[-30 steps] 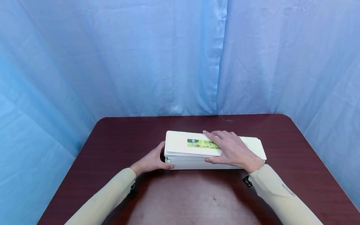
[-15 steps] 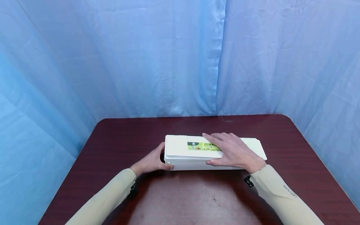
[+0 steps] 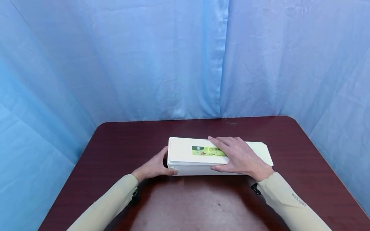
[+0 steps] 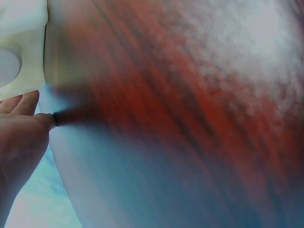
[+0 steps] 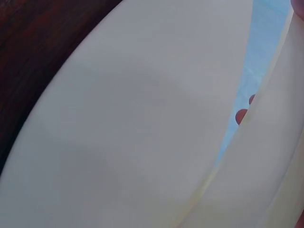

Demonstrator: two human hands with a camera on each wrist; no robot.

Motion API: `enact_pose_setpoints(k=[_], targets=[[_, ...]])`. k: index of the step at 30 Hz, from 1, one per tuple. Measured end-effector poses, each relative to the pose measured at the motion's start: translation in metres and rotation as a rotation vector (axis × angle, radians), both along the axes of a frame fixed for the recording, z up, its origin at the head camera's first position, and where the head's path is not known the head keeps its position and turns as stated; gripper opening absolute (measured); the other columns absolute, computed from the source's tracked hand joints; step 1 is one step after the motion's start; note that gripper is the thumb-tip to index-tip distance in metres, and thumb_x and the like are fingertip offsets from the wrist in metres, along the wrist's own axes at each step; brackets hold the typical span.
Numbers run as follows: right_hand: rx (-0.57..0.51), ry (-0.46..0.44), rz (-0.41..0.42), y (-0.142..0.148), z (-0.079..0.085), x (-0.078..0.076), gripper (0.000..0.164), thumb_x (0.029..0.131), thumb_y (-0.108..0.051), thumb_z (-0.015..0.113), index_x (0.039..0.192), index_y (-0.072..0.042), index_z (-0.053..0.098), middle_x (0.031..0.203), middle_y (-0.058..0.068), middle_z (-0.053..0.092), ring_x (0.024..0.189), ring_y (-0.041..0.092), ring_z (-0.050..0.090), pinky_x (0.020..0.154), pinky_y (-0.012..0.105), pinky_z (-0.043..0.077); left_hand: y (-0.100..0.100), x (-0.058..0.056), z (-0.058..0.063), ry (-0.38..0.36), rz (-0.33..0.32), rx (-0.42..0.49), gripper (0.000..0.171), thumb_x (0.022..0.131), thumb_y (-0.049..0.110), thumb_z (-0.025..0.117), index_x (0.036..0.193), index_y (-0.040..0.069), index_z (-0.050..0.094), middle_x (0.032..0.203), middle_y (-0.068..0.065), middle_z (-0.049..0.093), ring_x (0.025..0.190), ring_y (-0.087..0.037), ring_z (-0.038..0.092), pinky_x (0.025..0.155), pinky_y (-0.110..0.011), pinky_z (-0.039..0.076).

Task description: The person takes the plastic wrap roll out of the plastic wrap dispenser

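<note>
A long white plastic-wrap box point(image 3: 193, 170) lies crosswise on the table, with a green and yellow label point(image 3: 203, 150) on its white lid point(image 3: 180, 149). My left hand point(image 3: 151, 165) grips the box's left end, thumb on the front and fingers behind. Over the right half of the lid lies my right hand point(image 3: 238, 157), its thumb at the front edge and its fingers reaching across to the far side. The right wrist view shows a gap between lid point(image 5: 266, 142) and body point(image 5: 118, 95), with fingertips point(image 5: 241, 116) beyond it. The inside of the box is hidden.
The dark red wooden table point(image 3: 130, 138) has rounded far corners and a glossy reflection near its front. Blue curtains point(image 3: 144, 64) hang behind it and along both sides.
The left end of the lid has come down closer to the box body since a second ago. Both hands keep their places on the box. The head view has shifted slightly.
</note>
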State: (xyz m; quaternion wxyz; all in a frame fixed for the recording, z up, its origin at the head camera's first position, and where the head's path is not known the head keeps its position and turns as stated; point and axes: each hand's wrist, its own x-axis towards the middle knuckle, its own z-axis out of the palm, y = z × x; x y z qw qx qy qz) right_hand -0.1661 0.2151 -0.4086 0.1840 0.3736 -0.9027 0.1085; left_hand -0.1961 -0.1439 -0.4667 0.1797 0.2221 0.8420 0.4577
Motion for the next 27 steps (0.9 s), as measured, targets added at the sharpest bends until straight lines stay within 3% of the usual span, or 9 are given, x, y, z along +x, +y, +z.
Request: enact_pose_setpoints(k=[10,17,22,27], targets=[[0.083,-0.025,0.005,0.000,-0.003,0.009,0.100,0.076,-0.071,0.078,0.155,-0.016,0.049,0.130,0.006,0.066,0.113,0.025,0.065,0.089,0.050,0.050,-0.001,-0.002,-0.002,0.003,-0.008,0.029,0.103,0.080,0.027,0.091,0.159,0.010,0.029,0.155,-0.006,0.046,0.145,-0.023,0.041,0.116,-0.049,0.033],[0.054,-0.090,-0.142,0.011,0.005,0.008,0.101,0.077,-0.069,0.079,0.156,-0.015,0.048,0.134,0.010,0.065,0.116,0.029,0.064,0.089,0.053,0.051,-0.003,-0.001,-0.003,-0.013,-0.011,0.040,0.100,0.079,0.031,0.090,0.158,0.015,0.030,0.148,-0.005,0.052,0.133,-0.020,0.050,0.111,-0.048,0.038],[0.054,-0.197,-0.256,0.018,0.008,0.009,0.106,0.078,-0.076,0.074,0.159,-0.015,0.042,0.140,0.014,0.061,0.122,0.034,0.060,0.096,0.057,0.047,-0.002,0.000,-0.003,-0.014,-0.016,0.037,0.100,0.080,0.031,0.090,0.158,0.014,0.030,0.145,-0.005,0.053,0.129,-0.021,0.052,0.107,-0.046,0.041],[0.012,-0.231,-0.309,0.029,0.013,0.010,0.105,0.080,-0.074,0.073,0.159,-0.015,0.041,0.141,0.014,0.058,0.122,0.034,0.056,0.096,0.058,0.044,-0.002,0.000,-0.002,-0.017,-0.005,0.022,0.098,0.080,0.033,0.090,0.157,0.017,0.031,0.146,-0.003,0.052,0.129,-0.020,0.052,0.107,-0.046,0.040]])
